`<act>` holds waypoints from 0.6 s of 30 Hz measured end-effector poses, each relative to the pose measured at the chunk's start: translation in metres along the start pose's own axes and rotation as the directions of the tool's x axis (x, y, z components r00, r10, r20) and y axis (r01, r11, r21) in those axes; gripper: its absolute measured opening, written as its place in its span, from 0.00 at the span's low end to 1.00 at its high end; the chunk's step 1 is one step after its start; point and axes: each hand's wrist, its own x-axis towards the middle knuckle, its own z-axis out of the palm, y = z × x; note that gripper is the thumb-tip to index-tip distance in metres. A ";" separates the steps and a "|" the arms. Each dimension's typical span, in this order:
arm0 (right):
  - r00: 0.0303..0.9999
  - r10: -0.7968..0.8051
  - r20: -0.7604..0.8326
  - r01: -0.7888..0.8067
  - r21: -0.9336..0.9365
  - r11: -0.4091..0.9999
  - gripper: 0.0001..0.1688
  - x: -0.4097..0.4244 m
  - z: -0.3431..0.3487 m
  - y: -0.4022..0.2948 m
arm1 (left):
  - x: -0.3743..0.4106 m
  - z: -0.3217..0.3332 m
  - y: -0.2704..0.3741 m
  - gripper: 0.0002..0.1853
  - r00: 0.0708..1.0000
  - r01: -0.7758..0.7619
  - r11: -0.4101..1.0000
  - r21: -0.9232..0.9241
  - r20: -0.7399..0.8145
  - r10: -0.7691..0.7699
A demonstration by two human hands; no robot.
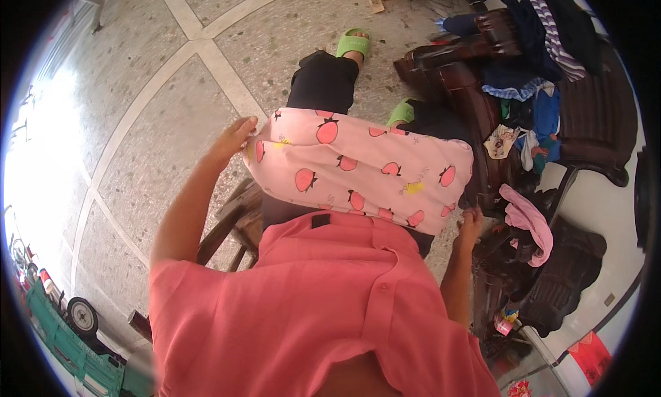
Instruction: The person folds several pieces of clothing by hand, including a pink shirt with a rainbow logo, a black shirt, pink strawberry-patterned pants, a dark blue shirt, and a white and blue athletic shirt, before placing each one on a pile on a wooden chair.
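Observation:
A pink cloth (369,167) printed with strawberries lies across my lap, folded into a long band with a few soft creases. At its left end, my left hand (236,139) grips the edge, thumb uppermost and some fingers hidden behind the fabric. My right hand (469,225) is low beside the right end, close to the cloth's near corner. Its fingers are small and partly in shadow, so I cannot tell whether they hold anything. Below the cloth show black trousers (323,84) and green slippers (353,43).
A wooden seat (242,216) is beneath me. To the right, a dark brown wooden bench (594,108) bears heaped clothes (546,105), and a pink garment (532,226) hangs nearer. A green cart (67,335) with a wheel stands at lower left. The floor is speckled stone (150,118).

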 end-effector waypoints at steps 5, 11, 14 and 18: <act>0.749 -0.631 0.203 0.660 -0.132 0.740 0.22 -0.038 0.055 -0.114 | -0.020 -0.024 -0.021 0.28 0.958 0.121 0.993 -0.001 0.261 -0.117; 0.154 -0.734 0.661 0.988 -0.103 0.115 0.19 -0.087 0.130 -0.193 | -0.022 -0.043 -0.005 0.23 0.976 0.004 0.991 -0.135 0.215 0.025; 0.058 -0.661 0.748 0.996 -0.085 -0.008 0.19 -0.085 0.146 -0.192 | -0.016 -0.060 -0.005 0.20 0.988 -0.036 0.990 -0.139 0.143 0.056; 0.150 -0.685 0.712 0.988 -0.139 0.072 0.18 -0.082 0.150 -0.187 | -0.029 -0.058 0.002 0.18 0.996 -0.041 0.992 -0.116 0.070 0.049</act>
